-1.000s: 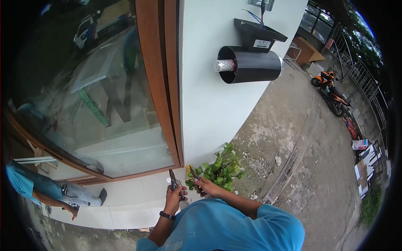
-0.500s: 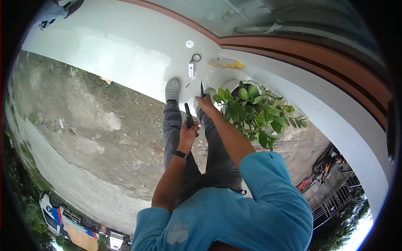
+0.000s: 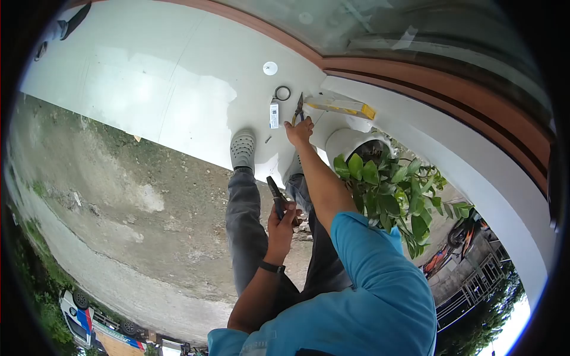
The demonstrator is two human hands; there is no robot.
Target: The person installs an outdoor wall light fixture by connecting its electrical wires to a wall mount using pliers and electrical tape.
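Dark-nosed pliers (image 3: 299, 107), one handle yellowish, poke out past the right hand (image 3: 300, 130), its fingers pinching 'em just beside that white box (image 3: 274, 116).

I'm getting bright, diffuse daylight with soft shadows, glare washing out a patch of the pale floor (image 3: 178, 113), the sky (image 3: 515, 323) blown white at lower right, and dim, hazy reflections in the window glass (image 3: 439, 26). Strong fisheye bows the brown frame (image 3: 415, 68), and black vignetting eats the corners. Middle reads fairly crisp to me; print on the small box (image 3: 274, 115) is too tiny, the truck (image 3: 77, 317) soft.
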